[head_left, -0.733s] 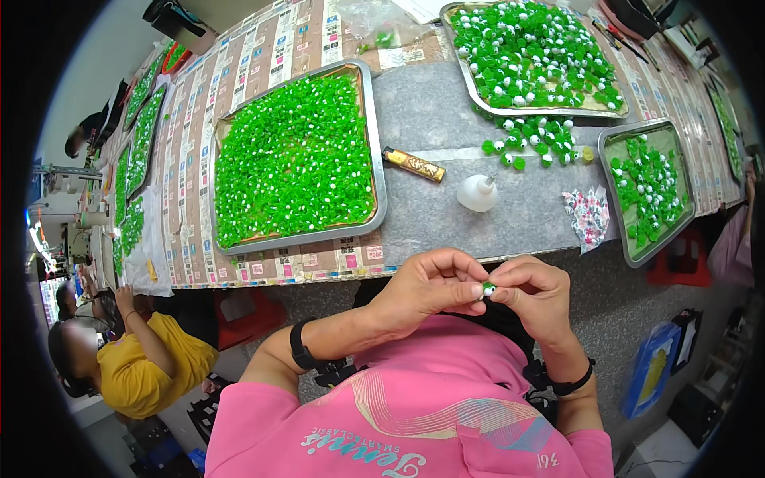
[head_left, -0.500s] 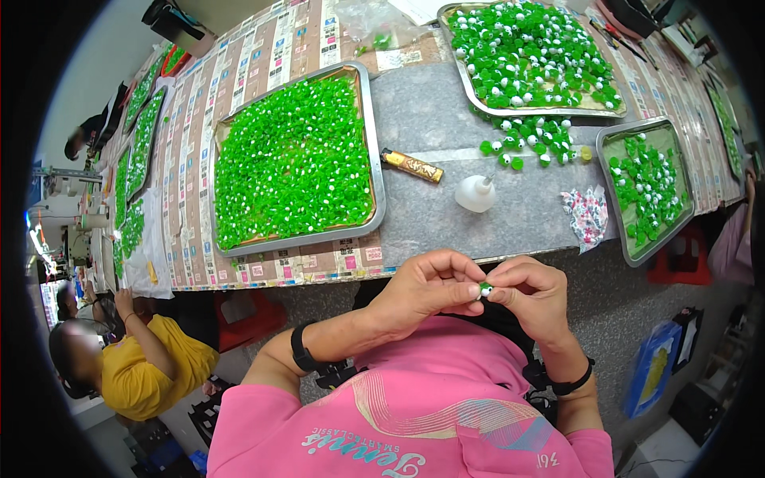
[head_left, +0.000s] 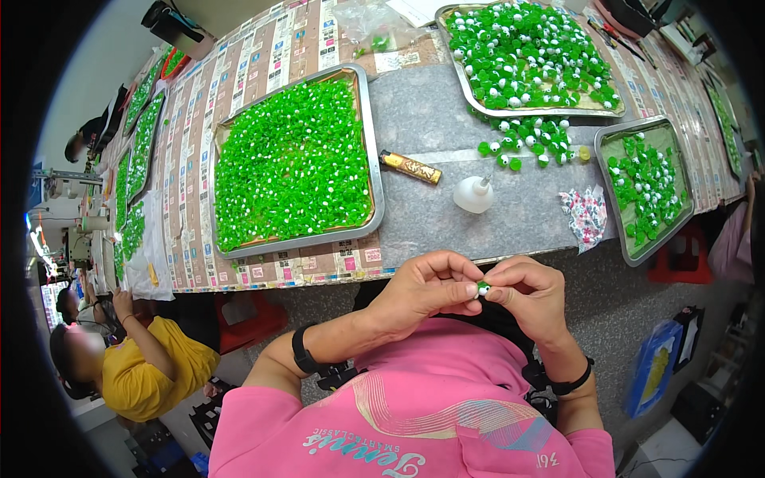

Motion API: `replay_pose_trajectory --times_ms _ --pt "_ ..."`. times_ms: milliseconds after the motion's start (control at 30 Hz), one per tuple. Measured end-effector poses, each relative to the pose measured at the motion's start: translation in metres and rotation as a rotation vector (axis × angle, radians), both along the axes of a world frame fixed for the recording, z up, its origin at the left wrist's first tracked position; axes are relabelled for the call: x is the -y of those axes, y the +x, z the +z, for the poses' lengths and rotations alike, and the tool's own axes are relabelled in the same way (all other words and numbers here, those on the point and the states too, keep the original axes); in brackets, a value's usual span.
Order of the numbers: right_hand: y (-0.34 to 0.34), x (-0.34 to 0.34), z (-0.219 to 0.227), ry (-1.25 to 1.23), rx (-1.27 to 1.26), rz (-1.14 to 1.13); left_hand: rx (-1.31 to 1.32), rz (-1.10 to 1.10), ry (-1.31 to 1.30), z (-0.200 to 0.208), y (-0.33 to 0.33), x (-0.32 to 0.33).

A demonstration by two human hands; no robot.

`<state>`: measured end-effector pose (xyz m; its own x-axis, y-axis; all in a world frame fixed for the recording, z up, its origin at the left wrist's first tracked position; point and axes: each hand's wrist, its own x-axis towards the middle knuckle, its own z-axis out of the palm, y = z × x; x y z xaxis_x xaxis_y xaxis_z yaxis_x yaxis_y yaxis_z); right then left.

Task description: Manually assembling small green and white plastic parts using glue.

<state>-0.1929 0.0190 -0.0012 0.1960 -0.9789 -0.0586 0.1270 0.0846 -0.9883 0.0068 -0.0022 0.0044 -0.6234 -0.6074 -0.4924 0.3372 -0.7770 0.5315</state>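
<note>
Green and white, with a dark spot like an eye, the ball [head_left: 483,289] sits between two hands, a bit right of and below the middle of the frame, in front of the table [head_left: 187,175]. The left hand [head_left: 434,287] pinches it with thumb and finger. The right hand [head_left: 532,291] pinches it from the other side. From where I stand, the fingers hide part of it, so I can't tell how near done it is.

At upper right, a tray [head_left: 550,114] is heaped with green and white balls, and they look done to me. Loose balls [head_left: 530,143] lie on the mat [head_left: 422,215] just below it, and a small tray [head_left: 612,195] at far right has some too. Left of the middle, a big tray [head_left: 370,143] is full of green bits with white dots. I'd guess those are what's left, and there are lots! A white bottle [head_left: 474,195] stands on the mat in between.
</note>
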Motion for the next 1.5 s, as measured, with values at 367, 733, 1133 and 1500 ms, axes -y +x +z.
replay_pose_trajectory --times_ms 367,733,1133,1500 --pt "0.001 0.0 0.001 0.0 0.003 -0.004 0.0 0.002 0.004 -0.001 0.0 -0.001" --pt "0.0 0.001 0.0 -0.012 -0.023 0.006 -0.01 0.008 0.005 -0.003 0.001 -0.001" --pt "-0.001 0.004 0.004 -0.122 -0.12 0.009 -0.049 0.044 -0.033 -0.001 -0.002 0.002" --pt "0.0 -0.002 0.029 -0.119 -0.133 -0.067 0.077 0.096 -0.391 0.023 -0.007 0.005"
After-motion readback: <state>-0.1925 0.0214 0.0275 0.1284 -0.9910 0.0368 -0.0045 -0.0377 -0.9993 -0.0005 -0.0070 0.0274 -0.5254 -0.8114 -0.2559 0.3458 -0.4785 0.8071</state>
